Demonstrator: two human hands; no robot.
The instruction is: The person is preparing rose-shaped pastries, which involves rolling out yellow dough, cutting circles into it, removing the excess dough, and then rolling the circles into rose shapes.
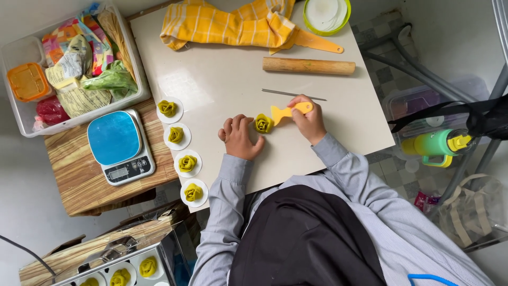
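Note:
A yellow-green rose-shaped dough piece (262, 123) lies on the white board (222, 79). My left hand (239, 137) rests flat beside it on its left, fingers touching the board. My right hand (308, 119) grips a yellow plastic scraper (288, 111) whose blade meets the dough rose's right side. Several finished dough roses on round white papers (186, 163) line the board's left edge.
A wooden rolling pin (308, 65), a thin metal rod (292, 95), a yellow cloth (233, 24) and a green-rimmed bowl (326, 15) lie further up the board. A blue kitchen scale (120, 145) and a plastic bin of packets (74, 63) stand left. A steamer tray (127, 270) holds more roses.

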